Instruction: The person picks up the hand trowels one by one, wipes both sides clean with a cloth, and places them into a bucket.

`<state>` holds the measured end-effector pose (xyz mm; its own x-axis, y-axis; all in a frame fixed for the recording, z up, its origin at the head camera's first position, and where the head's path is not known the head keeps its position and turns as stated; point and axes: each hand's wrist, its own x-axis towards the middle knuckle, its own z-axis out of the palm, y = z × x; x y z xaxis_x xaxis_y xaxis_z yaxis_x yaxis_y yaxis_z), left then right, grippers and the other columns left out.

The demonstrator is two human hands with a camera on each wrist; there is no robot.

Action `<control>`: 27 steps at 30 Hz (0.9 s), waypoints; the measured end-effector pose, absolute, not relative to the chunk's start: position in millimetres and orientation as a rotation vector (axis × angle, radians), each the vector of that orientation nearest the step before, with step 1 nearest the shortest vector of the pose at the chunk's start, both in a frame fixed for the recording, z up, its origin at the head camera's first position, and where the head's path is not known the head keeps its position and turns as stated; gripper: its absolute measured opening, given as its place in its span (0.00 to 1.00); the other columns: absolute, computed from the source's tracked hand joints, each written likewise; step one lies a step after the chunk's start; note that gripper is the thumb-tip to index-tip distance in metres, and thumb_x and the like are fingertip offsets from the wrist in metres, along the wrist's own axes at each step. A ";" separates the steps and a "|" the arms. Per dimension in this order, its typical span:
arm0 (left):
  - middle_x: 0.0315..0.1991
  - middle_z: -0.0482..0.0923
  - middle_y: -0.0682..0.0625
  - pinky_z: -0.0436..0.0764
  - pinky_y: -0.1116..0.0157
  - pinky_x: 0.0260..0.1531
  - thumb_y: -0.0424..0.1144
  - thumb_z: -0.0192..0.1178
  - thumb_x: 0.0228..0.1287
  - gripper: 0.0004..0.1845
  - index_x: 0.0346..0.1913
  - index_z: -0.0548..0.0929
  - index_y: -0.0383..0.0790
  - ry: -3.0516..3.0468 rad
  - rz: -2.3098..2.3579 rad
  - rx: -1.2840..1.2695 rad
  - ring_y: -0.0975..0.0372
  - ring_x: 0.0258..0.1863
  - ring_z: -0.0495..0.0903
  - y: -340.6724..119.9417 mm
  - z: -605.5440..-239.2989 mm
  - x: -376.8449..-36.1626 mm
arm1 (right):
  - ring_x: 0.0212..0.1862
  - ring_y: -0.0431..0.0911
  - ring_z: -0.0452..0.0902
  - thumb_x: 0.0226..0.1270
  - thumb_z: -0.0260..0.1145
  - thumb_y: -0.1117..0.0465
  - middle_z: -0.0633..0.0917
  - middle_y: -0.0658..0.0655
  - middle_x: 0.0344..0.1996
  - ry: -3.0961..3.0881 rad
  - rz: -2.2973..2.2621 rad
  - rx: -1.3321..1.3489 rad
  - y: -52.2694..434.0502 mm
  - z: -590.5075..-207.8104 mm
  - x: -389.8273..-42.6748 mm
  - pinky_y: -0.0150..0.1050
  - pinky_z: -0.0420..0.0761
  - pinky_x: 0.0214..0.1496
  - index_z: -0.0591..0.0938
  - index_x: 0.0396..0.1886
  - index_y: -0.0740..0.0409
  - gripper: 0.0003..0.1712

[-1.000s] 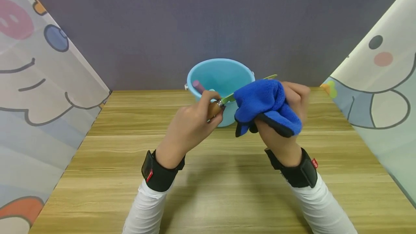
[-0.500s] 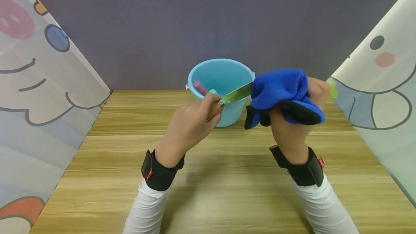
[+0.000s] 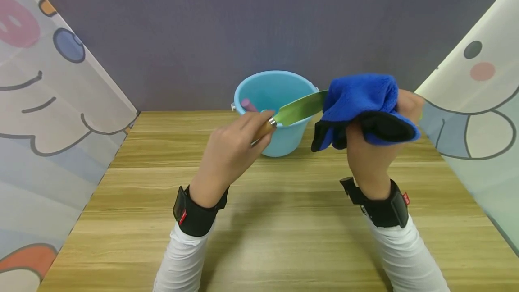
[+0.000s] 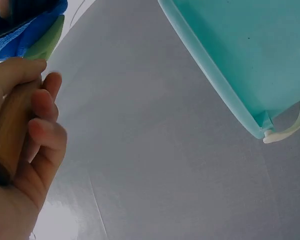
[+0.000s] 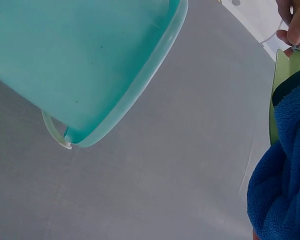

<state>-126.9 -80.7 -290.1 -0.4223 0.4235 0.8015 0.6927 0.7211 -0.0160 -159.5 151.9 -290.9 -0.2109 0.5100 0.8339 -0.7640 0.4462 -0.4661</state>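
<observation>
Here we have our left hand [image 3: 227, 152] curled around the wooden handle of a small green-bladed trowel [image 3: 298, 109], fingers clamped on it, holding it above the table [image 3: 259, 220] and just in front of the blue bucket [image 3: 269, 91]. Our right hand [image 3: 375, 148] grips a blue cloth [image 3: 362, 102], fingers closed through the bunched fabric, and the cloth covers the far end of the blade; the tip is hidden inside it.

To do this wiping well, we judge it best to keep the handle steady and level, press the cloth flat against both faces of the blade, and draw along its length rather than across the edge, so the fabric does not snag. Holding the work over the table, close to the bucket, seems sensible for catching anything that falls.

Counting what we see: one trowel, one cloth, one bucket with one pale wire handle [image 4: 290, 127], and two hands. Inside the bucket stand two more things, a purple one [image 3: 248, 105] and a pale teal one beside it; what they are we cannot tell.
</observation>
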 end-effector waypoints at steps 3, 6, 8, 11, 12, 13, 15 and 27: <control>0.43 0.82 0.44 0.84 0.63 0.27 0.34 0.70 0.63 0.18 0.56 0.85 0.36 -2.091 -0.440 -0.822 0.57 0.35 0.85 -81.5 -288.6 -127.5 | 0.43 0.40 0.72 0.46 0.62 0.61 0.82 0.51 0.32 -1.348 1.169 0.217 154.6 -290.0 -159.0 0.35 0.64 0.54 0.77 0.32 0.73 0.17; 0.45 0.76 0.39 0.85 0.63 0.32 0.34 0.69 0.64 0.20 0.59 0.85 0.36 -2.125 -0.462 -0.781 0.54 0.38 0.82 -82.8 -287.5 -128.0 | 0.44 0.40 0.72 0.47 0.62 0.60 0.82 0.51 0.34 -1.371 1.146 0.192 156.5 -288.7 -157.4 0.34 0.63 0.54 0.77 0.33 0.72 0.18; 0.44 0.75 0.38 0.85 0.62 0.33 0.34 0.70 0.64 0.21 0.60 0.84 0.36 -2.146 -0.475 -0.744 0.53 0.38 0.82 -84.2 -286.9 -128.0 | 0.44 0.40 0.71 0.48 0.62 0.60 0.82 0.52 0.35 -1.378 1.138 0.181 156.8 -288.1 -156.2 0.34 0.63 0.54 0.77 0.33 0.71 0.17; 0.43 0.74 0.38 0.86 0.57 0.40 0.35 0.71 0.63 0.23 0.60 0.81 0.35 -2.173 -0.511 -0.689 0.50 0.39 0.83 -85.6 -284.8 -127.3 | 0.44 0.41 0.71 0.50 0.63 0.61 0.82 0.52 0.35 -1.378 1.134 0.190 156.4 -287.7 -155.5 0.34 0.63 0.54 0.77 0.33 0.70 0.16; 0.42 0.74 0.38 0.86 0.56 0.40 0.35 0.71 0.62 0.23 0.59 0.80 0.34 -2.181 -0.523 -0.670 0.49 0.39 0.83 -85.8 -284.5 -127.3 | 0.44 0.41 0.71 0.50 0.63 0.61 0.81 0.52 0.35 -1.375 1.137 0.194 156.2 -287.7 -155.4 0.34 0.63 0.55 0.77 0.34 0.71 0.16; 0.41 0.74 0.38 0.86 0.55 0.40 0.35 0.72 0.62 0.22 0.57 0.79 0.34 -2.188 -0.539 -0.655 0.49 0.38 0.83 -85.6 -283.6 -127.2 | 0.44 0.41 0.71 0.50 0.63 0.61 0.81 0.52 0.35 -1.371 1.142 0.201 156.3 -287.4 -155.2 0.34 0.63 0.55 0.77 0.34 0.71 0.16; 0.40 0.74 0.38 0.85 0.55 0.39 0.35 0.72 0.62 0.19 0.53 0.78 0.35 -2.201 -0.553 -0.627 0.49 0.35 0.81 -84.9 -282.2 -128.0 | 0.45 0.41 0.71 0.50 0.64 0.60 0.81 0.53 0.34 -1.366 1.147 0.217 156.4 -287.2 -155.1 0.35 0.63 0.55 0.77 0.34 0.71 0.17; 0.23 0.70 0.50 0.68 0.66 0.26 0.35 0.59 0.72 0.08 0.33 0.79 0.36 -2.492 -0.489 -0.591 0.61 0.23 0.65 -61.1 -270.9 -188.2 | 0.44 0.39 0.68 0.49 0.65 0.60 0.77 0.41 0.36 -1.352 1.159 0.227 159.4 -284.6 -148.5 0.35 0.62 0.54 0.76 0.34 0.73 0.19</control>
